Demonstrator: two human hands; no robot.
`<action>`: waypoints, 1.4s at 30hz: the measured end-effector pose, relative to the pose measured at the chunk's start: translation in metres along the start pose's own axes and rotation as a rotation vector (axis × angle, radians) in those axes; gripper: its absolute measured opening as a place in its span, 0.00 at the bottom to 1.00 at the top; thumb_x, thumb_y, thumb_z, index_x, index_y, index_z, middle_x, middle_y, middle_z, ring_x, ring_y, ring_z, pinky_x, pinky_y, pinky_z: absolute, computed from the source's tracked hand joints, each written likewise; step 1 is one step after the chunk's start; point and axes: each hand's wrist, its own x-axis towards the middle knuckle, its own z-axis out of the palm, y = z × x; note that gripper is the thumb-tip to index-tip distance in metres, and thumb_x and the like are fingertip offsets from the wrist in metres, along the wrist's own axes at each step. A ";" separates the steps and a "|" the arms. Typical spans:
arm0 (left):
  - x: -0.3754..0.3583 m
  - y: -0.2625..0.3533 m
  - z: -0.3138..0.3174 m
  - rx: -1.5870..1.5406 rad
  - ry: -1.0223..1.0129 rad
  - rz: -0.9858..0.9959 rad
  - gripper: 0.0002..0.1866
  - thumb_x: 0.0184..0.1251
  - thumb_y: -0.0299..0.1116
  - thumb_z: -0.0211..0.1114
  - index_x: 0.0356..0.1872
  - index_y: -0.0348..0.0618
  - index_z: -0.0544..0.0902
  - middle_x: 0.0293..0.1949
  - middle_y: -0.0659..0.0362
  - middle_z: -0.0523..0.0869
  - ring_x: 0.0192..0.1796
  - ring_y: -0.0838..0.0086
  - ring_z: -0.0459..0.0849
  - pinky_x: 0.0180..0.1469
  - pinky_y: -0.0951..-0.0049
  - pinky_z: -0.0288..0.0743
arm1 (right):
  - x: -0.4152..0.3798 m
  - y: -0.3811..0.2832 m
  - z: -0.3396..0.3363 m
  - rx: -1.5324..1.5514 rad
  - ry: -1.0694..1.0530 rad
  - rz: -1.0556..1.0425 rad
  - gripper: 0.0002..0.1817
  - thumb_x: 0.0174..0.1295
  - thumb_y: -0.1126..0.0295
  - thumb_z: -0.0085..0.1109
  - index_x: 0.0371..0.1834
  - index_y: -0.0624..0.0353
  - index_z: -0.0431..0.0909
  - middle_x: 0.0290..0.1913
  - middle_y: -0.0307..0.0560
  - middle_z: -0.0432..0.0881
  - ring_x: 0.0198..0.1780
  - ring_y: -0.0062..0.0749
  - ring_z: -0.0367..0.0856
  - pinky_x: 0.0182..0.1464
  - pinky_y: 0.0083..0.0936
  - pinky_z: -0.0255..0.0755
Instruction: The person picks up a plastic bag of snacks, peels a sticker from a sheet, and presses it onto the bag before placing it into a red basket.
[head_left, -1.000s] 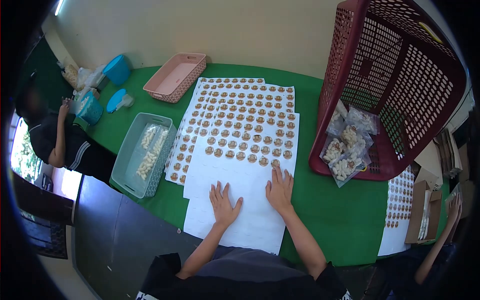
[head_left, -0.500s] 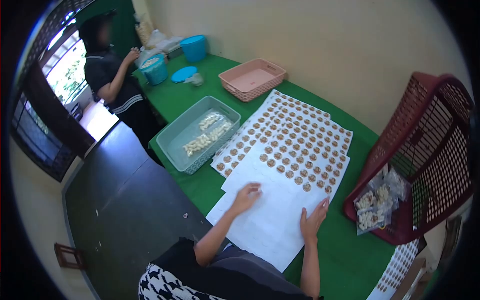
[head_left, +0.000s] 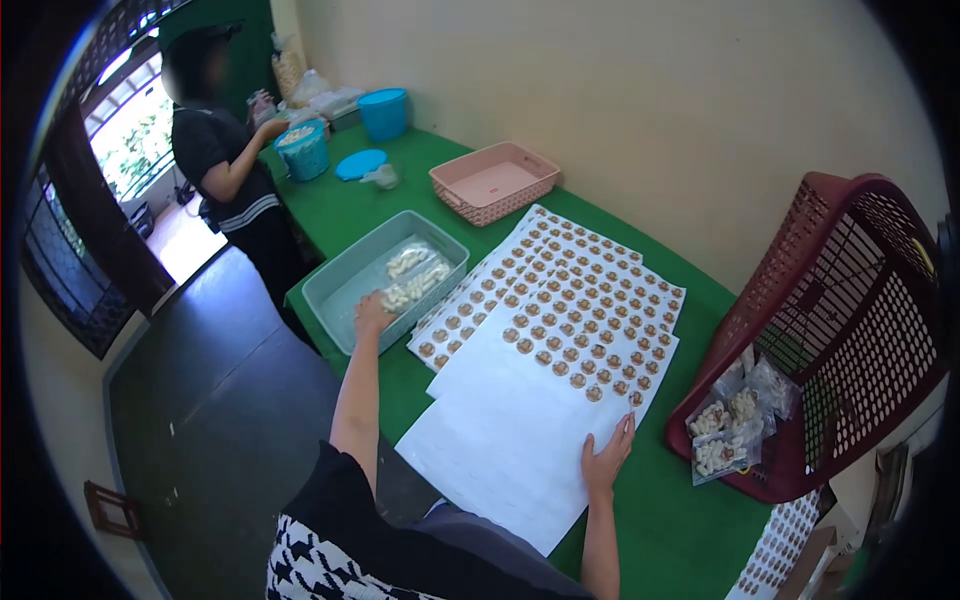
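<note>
glossy clear plastic packets [head_left: 412,284], matt white paper sheets [head_left: 500,440], smooth green cloth [head_left: 660,540].

A green table [head_left: 660,510] carries overlapping label sheets [head_left: 500,450] in the middle. Left of them sits a pale green basket [head_left: 342,290]; beyond, a pink basket [head_left: 495,183]. A blue lid [head_left: 360,162], scoop [head_left: 382,178] and two blue tubs [head_left: 383,118] stand far left, a maroon crate [head_left: 762,290] right, with another sheet [head_left: 782,545] near right.
</note>
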 end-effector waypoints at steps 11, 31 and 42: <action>-0.025 0.038 -0.040 -0.824 0.720 -0.071 0.18 0.57 0.42 0.55 0.43 0.40 0.72 0.40 0.60 0.73 0.40 0.73 0.69 0.40 0.74 0.63 | 0.005 0.008 -0.030 1.071 0.348 0.511 0.12 0.49 0.79 0.57 0.38 0.68 0.72 0.30 0.41 0.76 0.32 0.17 0.72 0.37 0.11 0.65; -0.293 0.196 -0.077 -1.533 -1.113 0.143 0.31 0.52 0.28 0.60 0.57 0.40 0.55 0.52 0.54 0.66 0.56 0.70 0.65 0.57 0.68 0.60 | -0.003 -0.106 -0.110 1.839 -0.237 0.279 0.09 0.56 0.75 0.48 0.39 0.62 0.64 0.30 0.48 0.73 0.29 0.30 0.73 0.35 0.27 0.67; -0.278 0.182 -0.087 -1.402 -1.440 0.430 0.50 0.38 0.41 0.69 0.56 0.44 0.41 0.57 0.49 0.54 0.60 0.65 0.57 0.58 0.65 0.57 | 0.004 -0.112 -0.120 1.842 -0.187 0.193 0.05 0.54 0.80 0.48 0.33 0.62 0.69 0.36 0.51 0.74 0.35 0.30 0.75 0.40 0.25 0.70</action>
